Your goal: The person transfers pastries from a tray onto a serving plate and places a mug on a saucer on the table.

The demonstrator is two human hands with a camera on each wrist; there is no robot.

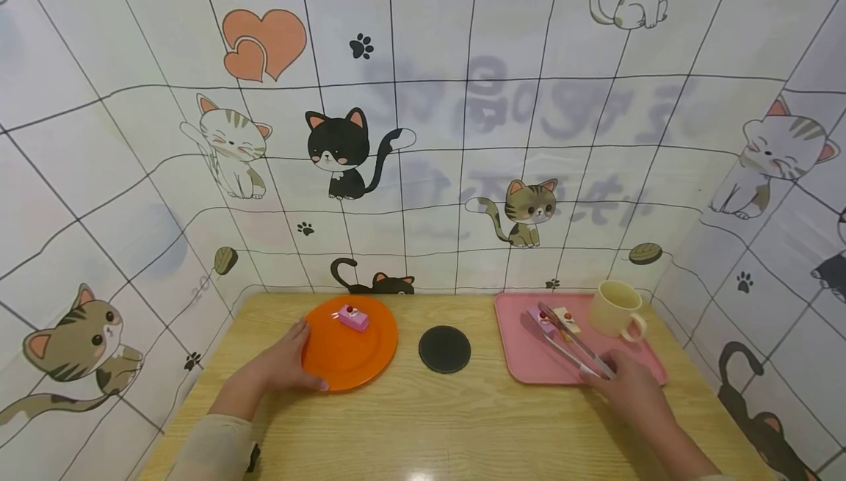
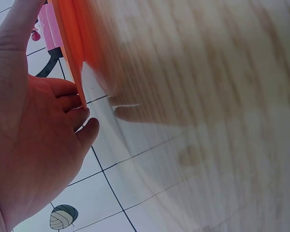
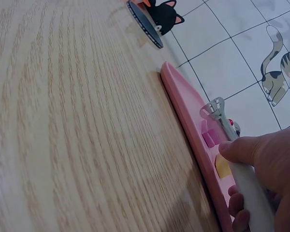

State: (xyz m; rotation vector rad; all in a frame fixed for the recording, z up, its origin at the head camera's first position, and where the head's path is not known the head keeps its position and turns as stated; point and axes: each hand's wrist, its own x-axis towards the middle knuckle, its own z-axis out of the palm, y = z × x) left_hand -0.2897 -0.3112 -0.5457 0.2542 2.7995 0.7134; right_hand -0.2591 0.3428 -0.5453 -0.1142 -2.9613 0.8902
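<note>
At the left, my left hand (image 1: 284, 363) holds the rim of an orange plate (image 1: 330, 367), fingers along its left side and thumb at the near edge. A small pink toy cake slice (image 1: 353, 318) with a red berry lies on the plate. My right hand (image 1: 634, 389) grips metal tongs (image 1: 575, 360), their arms apart and pointing away over a pink tray (image 1: 522, 371). The tong tips are around a second pink toy cake (image 1: 543, 319) on the tray; whether they touch it I cannot tell. Beside it sits a yellow toy cake (image 1: 567, 323).
A pale yellow mug (image 1: 611, 308) stands on the tray's far right corner. Between plate and tray lies a round black coaster (image 1: 445, 349) on the wooden table (image 1: 429, 422). A cat-patterned curtain (image 1: 429, 172) closes off the back and both sides.
</note>
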